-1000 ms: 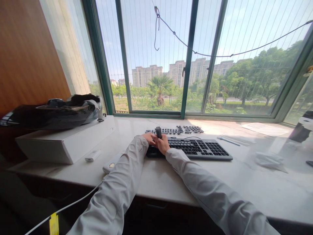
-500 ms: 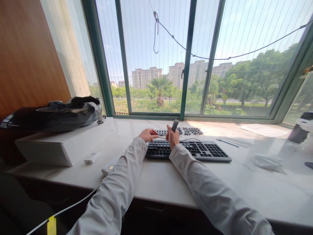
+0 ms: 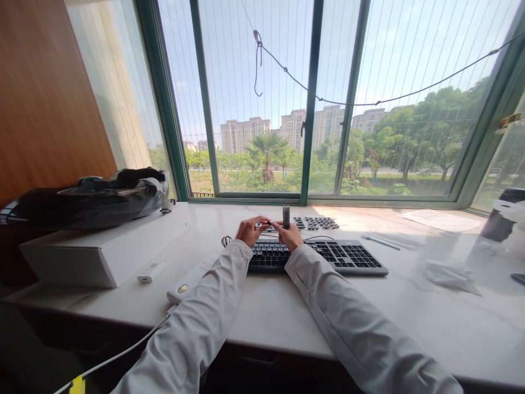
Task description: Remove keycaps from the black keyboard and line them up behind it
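Observation:
My left hand [image 3: 249, 231] pinches a small black piece [image 3: 269, 222], which looks like a keycap, in its fingertips. Beside it, my right hand [image 3: 290, 235] is wrapped round a dark cylindrical tool handle [image 3: 286, 216] that points upward; the tool's other end is hidden. The right fingertips meet the left ones at the small piece. Both hands are above a black keyboard [image 3: 361, 256], whose right part shows bare key sockets while keycaps sit on its left part. Loose keycaps [image 3: 322, 223] lie in rows behind it, partly hidden by my hands.
A white box [image 3: 69, 257] with a dark visor-like object [image 3: 90, 200] on top stands at the left. Near it lie a small white device [image 3: 151, 272] and a white power strip [image 3: 180, 289] with a cord. To the right are a thin blue stick [image 3: 381, 243] and a crumpled plastic bag [image 3: 449, 275].
My left hand has risen and moved toward the right one, and their fingertips now meet. The tool handle has turned from tilted to nearly upright. The view has shifted slightly.

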A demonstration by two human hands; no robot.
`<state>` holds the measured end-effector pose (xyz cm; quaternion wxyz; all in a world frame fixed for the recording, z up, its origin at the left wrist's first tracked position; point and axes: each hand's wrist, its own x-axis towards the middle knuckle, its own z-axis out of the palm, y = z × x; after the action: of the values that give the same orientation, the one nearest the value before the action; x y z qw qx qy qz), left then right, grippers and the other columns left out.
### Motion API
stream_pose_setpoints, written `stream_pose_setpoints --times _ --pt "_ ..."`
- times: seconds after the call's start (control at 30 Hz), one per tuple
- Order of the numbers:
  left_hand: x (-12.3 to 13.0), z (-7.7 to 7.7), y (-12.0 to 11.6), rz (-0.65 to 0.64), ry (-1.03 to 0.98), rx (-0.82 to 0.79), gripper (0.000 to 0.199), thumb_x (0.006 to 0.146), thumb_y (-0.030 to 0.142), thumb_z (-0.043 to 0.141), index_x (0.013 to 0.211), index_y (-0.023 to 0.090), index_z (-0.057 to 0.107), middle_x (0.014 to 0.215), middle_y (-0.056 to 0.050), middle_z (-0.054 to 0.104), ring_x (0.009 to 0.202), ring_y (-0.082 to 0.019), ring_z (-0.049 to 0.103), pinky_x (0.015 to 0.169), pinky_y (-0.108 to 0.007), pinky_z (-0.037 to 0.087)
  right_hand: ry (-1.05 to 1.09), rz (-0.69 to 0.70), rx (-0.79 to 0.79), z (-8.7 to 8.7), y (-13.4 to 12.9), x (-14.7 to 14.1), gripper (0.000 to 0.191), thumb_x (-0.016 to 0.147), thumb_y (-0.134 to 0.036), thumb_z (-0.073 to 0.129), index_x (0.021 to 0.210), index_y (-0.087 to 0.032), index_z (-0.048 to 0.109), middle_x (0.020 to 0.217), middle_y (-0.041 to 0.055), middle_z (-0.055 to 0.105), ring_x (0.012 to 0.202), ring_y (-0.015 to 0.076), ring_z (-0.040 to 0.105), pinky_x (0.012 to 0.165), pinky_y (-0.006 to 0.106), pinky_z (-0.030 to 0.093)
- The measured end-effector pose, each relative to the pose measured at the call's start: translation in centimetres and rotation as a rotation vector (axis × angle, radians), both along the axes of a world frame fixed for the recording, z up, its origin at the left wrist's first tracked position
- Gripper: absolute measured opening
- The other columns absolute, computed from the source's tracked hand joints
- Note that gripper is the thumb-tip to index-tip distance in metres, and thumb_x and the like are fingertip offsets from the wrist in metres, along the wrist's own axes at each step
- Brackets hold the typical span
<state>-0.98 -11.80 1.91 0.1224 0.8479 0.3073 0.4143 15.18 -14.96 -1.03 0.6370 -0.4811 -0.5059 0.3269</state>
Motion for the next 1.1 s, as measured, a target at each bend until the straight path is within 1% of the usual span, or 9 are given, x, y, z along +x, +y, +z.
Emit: stream_pose_setpoints --times 0.1,0.27,0.43,0.53,0.63,0.7,0.83,0.93,1.1 --pt "0.0 -0.1 0.2 0.02 -0.017 0.021 0.03 0.084 0.044 0.053 0.104 0.025 0.065 0.093 -0.001 0.069 0.06 -0.011 0.052 0.067 -0.024 0.044 -0.065 0.012 -0.009 -0.3 0.2 0.1 0.046 0.066 -0.054 0.066 0.087 -0.013 0.069 0.034 -0.006 0.041 0.032 0.0092 0.037 0.034 0.022 0.03" --pt "-0.1 -0.4 0.5 0.024 0.006 0.035 0.03 0.083 0.046 0.055 0.101 0.025 0.067 0.09 -0.001 0.07 0.06 -0.012 0.052 0.067 -0.024 0.045 -0.083 0.024 -0.038 -0.3 0.0 0.1 0.045 0.064 -0.054 0.067 0.081 -0.013 0.068 0.033 -0.0062 0.039 0.032 0.0096 0.037 0.034 0.022 0.03" --pt "-0.3 -0.4 0.5 -0.031 0.038 0.165 0.028 0.083 0.045 0.055 0.1 0.025 0.067 0.106 -0.003 0.066 0.077 -0.015 0.059 0.075 -0.026 0.046 -0.066 0.003 -0.02 -0.4 -0.2 0.0 0.043 0.062 -0.054 0.068 0.078 -0.014 0.067 0.034 -0.0068 0.039 0.032 0.0082 0.036 0.035 0.022 0.026" --pt "-0.3 -0.5 0.6 -0.04 0.048 0.21 0.027 0.085 0.041 0.054 0.101 0.024 0.066 0.106 -0.004 0.065 0.087 -0.017 0.061 0.08 -0.028 0.047 0.007 0.039 -0.025 -0.2 -0.3 -0.2 0.043 0.061 -0.054 0.069 0.077 -0.014 0.065 0.036 -0.0078 0.037 0.033 0.0074 0.033 0.035 0.022 0.024" --pt "-0.4 -0.7 0.9 0.015 0.052 0.233 0.026 0.085 0.04 0.053 0.101 0.023 0.066 0.104 -0.005 0.066 0.092 -0.019 0.061 0.084 -0.03 0.046 0.115 0.117 -0.044 0.4 -0.8 -0.6 0.044 0.064 -0.056 0.065 0.08 -0.015 0.063 0.038 -0.0097 0.031 0.034 0.0068 0.028 0.036 0.023 0.023" --pt "-0.5 -0.8 1.2 0.08 0.046 0.247 0.025 0.085 0.038 0.053 0.1 0.023 0.066 0.101 -0.004 0.067 0.094 -0.02 0.061 0.086 -0.031 0.046 0.165 0.153 -0.019 0.8 -1.1 -0.8 0.045 0.068 -0.058 0.061 0.082 -0.015 0.062 0.04 -0.0101 0.028 0.036 0.0066 0.026 0.037 0.022 0.023" --pt "-0.8 -1.0 1.8 0.223 0.039 0.239 0.022 0.083 0.036 0.055 0.097 0.024 0.067 0.097 -0.004 0.067 0.092 -0.021 0.061 0.086 -0.032 0.046 0.196 0.151 0.065 1.4 -1.4 -0.6 0.044 0.071 -0.058 0.059 0.08 -0.015 0.062 0.044 -0.0086 0.029 0.041 0.0071 0.029 0.041 0.022 0.027" --pt "-1.0 -1.2 2.1 0.28 0.046 0.22 0.021 0.081 0.036 0.056 0.096 0.026 0.067 0.097 -0.003 0.068 0.091 -0.021 0.062 0.086 -0.031 0.046 0.255 0.153 0.104 1.4 -1.5 -0.3 0.043 0.071 -0.057 0.06 0.078 -0.015 0.061 0.046 -0.0081 0.03 0.043 0.007 0.03 0.042 0.022 0.028" --pt "-1.1 -1.1 2.3 0.361 0.088 0.171 0.02 0.078 0.038 0.059 0.092 0.026 0.068 0.094 -0.002 0.07 0.088 -0.022 0.063 0.085 -0.032 0.046 0.392 0.167 0.118 1.1 -1.5 0.1 0.038 0.069 -0.054 0.063 0.073 -0.016 0.058 0.044 -0.0089 0.028 0.038 0.0054 0.023 0.038 0.022 0.017"
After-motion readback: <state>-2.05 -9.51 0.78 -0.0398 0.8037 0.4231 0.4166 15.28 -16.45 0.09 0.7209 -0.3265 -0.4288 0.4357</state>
